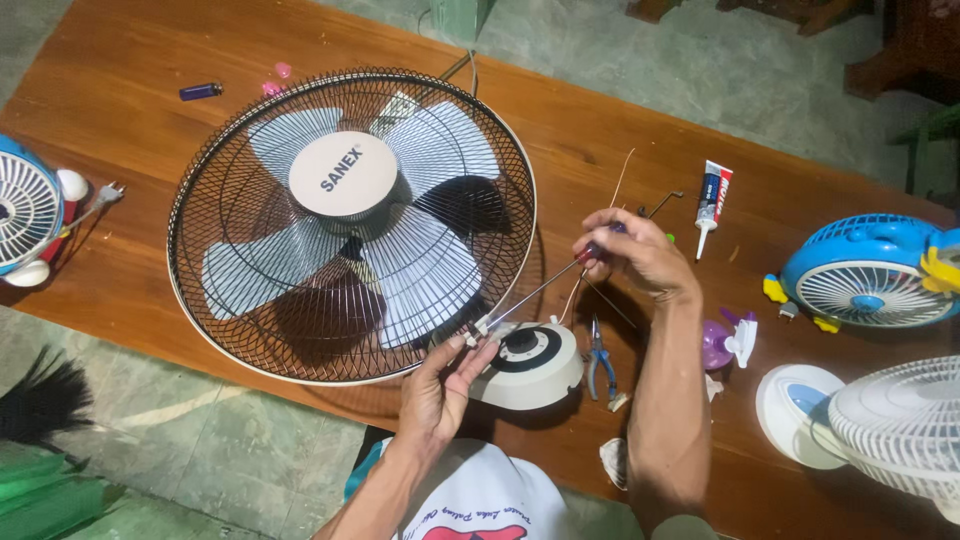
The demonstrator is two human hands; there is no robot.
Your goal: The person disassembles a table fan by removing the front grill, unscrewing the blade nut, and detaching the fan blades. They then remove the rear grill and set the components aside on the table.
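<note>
A large fan with a black wire grille (350, 225), pale blades and a round cream hub lies face up on the brown wooden table (120, 130). Its cream motor housing with a black dial (530, 362) sits at the near edge. My left hand (445, 385) pinches a small white part at the grille's lower rim, next to the housing. My right hand (630, 252) grips the handle of a long thin screwdriver (535, 292), whose tip reaches down to that white part.
Blue-handled pliers (601, 362) lie right of the housing. A glue tube (712, 200), a small blue fan (868, 270), a white fan (890, 420) and a purple part (720, 343) stand on the right. Another small fan (25, 210) and a blue lighter (200, 91) lie left.
</note>
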